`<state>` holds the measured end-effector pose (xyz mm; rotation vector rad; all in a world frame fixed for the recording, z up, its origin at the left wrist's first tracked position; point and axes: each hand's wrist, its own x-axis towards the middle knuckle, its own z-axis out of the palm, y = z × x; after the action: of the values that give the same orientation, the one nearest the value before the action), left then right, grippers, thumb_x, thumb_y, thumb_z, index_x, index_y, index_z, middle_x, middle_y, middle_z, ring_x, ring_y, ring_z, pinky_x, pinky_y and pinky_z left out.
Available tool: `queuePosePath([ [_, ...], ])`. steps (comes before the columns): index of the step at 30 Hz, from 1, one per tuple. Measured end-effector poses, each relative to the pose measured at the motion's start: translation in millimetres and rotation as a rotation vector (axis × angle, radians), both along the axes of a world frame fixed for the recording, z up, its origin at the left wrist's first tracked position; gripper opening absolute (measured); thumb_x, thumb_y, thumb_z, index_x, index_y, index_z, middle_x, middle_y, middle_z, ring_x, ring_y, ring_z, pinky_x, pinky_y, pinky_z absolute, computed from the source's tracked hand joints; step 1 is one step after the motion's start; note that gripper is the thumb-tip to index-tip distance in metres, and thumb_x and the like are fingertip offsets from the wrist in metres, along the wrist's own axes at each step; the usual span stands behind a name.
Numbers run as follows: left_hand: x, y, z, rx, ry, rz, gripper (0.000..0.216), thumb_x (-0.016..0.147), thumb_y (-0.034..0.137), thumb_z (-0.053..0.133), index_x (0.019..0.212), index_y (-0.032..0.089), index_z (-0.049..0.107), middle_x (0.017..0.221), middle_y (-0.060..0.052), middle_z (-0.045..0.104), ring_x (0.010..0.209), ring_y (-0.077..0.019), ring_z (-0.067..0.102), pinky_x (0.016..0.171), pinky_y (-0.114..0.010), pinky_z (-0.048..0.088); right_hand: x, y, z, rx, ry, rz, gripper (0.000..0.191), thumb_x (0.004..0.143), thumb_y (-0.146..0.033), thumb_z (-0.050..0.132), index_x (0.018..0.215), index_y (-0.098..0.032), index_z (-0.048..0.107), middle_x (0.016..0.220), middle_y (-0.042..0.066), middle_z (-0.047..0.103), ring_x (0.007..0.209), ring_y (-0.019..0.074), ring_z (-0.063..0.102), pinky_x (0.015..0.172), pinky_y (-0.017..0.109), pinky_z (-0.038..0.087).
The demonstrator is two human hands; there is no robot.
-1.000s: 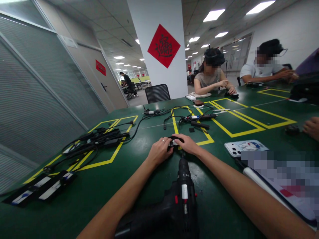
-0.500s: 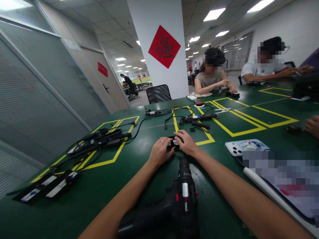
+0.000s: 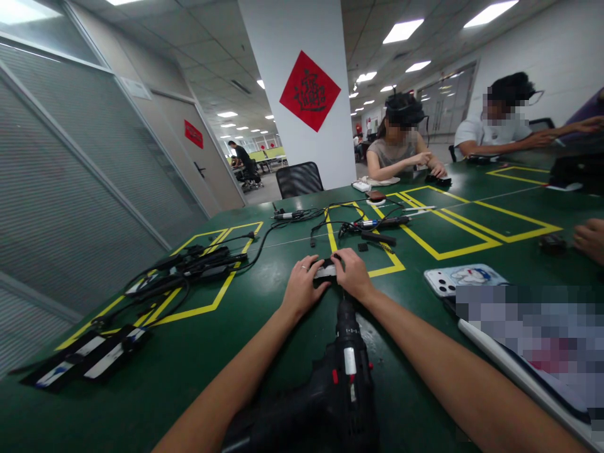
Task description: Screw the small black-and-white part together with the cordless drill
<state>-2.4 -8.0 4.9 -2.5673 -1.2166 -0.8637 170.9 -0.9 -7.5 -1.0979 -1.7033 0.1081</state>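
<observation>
In the head view my left hand (image 3: 301,288) and my right hand (image 3: 353,274) hold a small black piece with a white strip (image 3: 325,271) between them, low over the green table. Left fingers curl around its left end, while those of the right hand close on its other end and hide part of it. A black cordless drill (image 3: 350,371) lies between my forearms, its chuck pointing at my hands. Just beyond the piece are a small black block (image 3: 362,247) and a black bar (image 3: 379,238).
Tangled black cables and adapters (image 3: 207,261) lie to the left, with black-and-white strips (image 3: 97,358) nearer me. A pen-like tool (image 3: 384,223) with a cable sits beyond my hands. At right is a phone (image 3: 465,275). Two people sit across the table; another person's hand (image 3: 589,239) shows at the right edge.
My fingers have shifted on the black piece, and more of its white strip now shows between them. The drill and the other things on the table stay in place.
</observation>
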Motion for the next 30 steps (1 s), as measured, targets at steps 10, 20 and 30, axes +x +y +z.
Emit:
queuePosePath([
  [10,-3,7,-3.5,-0.141,-0.226,0.055,0.021,0.090,0.026,0.052,0.110,0.021,0.059,0.111,-0.008,0.057,0.100,-0.0221,0.060,0.093,-0.039,0.050,9,11,-6.2,-0.103,0.146,-0.171,0.028,0.093,-0.032,0.055,0.116,-0.016,0.057,0.113,0.007,0.061,0.096,0.0193,0.062,0.083,0.040,0.052],
  [20,-5,9,0.3,-0.196,-0.335,-0.037,0.016,0.089,0.025,0.054,0.103,0.020,0.059,0.106,-0.007,0.059,0.101,-0.0206,0.059,0.093,-0.036,0.048,4,7,-4.8,-0.164,-0.078,0.169,0.027,0.093,-0.033,0.056,0.114,-0.017,0.058,0.109,0.007,0.062,0.091,0.0173,0.063,0.080,0.037,0.053],
  [30,-8,20,-7.9,-0.322,-0.409,0.012,0.038,0.074,0.035,0.072,0.106,0.019,0.060,0.103,-0.006,0.066,0.095,-0.0217,0.063,0.086,-0.036,0.051,1,-6,4.6,-0.096,-0.084,0.090,0.028,0.093,-0.034,0.054,0.115,-0.018,0.057,0.112,0.007,0.061,0.098,0.0197,0.061,0.087,0.042,0.050],
])
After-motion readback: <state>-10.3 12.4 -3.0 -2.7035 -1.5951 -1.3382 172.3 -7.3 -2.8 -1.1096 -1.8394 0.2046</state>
